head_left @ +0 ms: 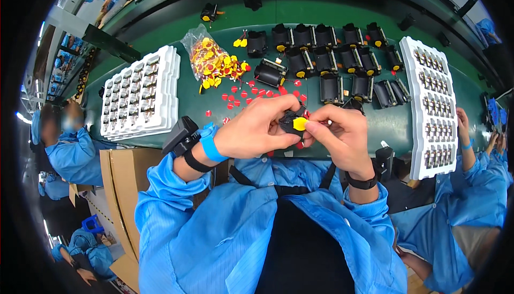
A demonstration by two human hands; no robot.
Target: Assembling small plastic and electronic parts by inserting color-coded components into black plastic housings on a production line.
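Note:
My left hand [256,127] grips a small black plastic housing [287,121] above the near edge of the green table. A round yellow piece [300,124] lies against that housing, and the thumb and forefinger of my right hand [342,136] pinch its edge. Fingers hide much of the housing. Just beyond my hands, small red discs [230,97] are scattered on the table. A clear plastic bag [199,48] farther off spills a heap of yellow round pieces [227,68] with red bits among them.
Black housings [324,58], several with yellow pieces, stand in rows at the back right. Stacked white trays of metal parts flank me, one stack on the left [172,98] and one on the right [453,117]. A cardboard box [126,187] is at my left. Co-workers in blue sit on both sides.

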